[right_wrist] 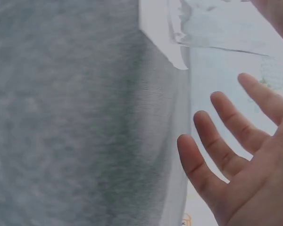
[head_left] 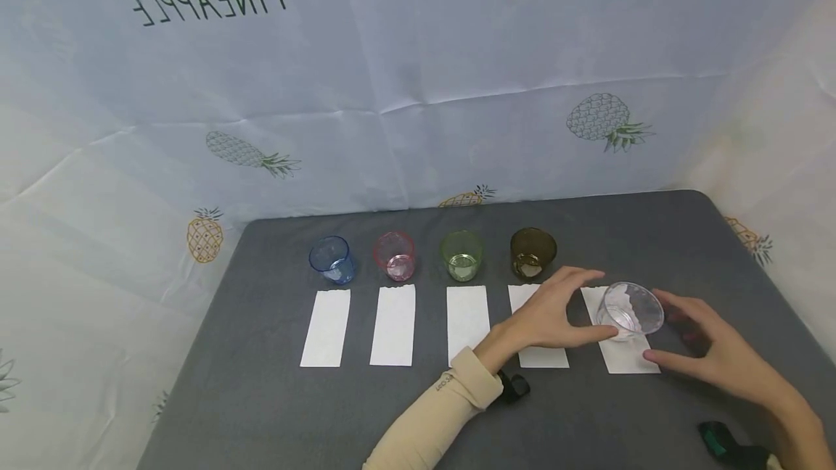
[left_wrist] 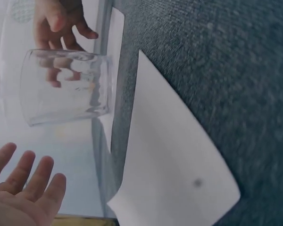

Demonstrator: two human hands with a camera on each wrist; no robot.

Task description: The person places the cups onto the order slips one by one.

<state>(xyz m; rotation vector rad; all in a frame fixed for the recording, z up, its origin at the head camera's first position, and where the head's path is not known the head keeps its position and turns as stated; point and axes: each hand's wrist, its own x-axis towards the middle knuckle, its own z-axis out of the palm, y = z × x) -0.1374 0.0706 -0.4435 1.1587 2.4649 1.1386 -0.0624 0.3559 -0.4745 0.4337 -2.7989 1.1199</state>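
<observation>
A clear glass [head_left: 630,309] stands upright on the rightmost white paper strip [head_left: 632,361]. On its left is my left hand [head_left: 555,314], fingers spread and thumb pointing toward the glass. My right hand [head_left: 721,350] is at the other side, with its fingers apart near the rim. In the left wrist view, a gap shows between the left fingers and the clear glass [left_wrist: 66,89]. Straight, separated fingers of the right hand [right_wrist: 254,160] appear beside part of the glass in the right wrist view. Neither hand grips anything.
Behind the paper strips stand a blue glass [head_left: 332,260], a pink glass [head_left: 395,256], a green glass [head_left: 462,256] and a brown glass [head_left: 533,254] in a row. Several white strips lie on the grey table [head_left: 261,412]. A pineapple-print curtain [head_left: 392,56] hangs behind.
</observation>
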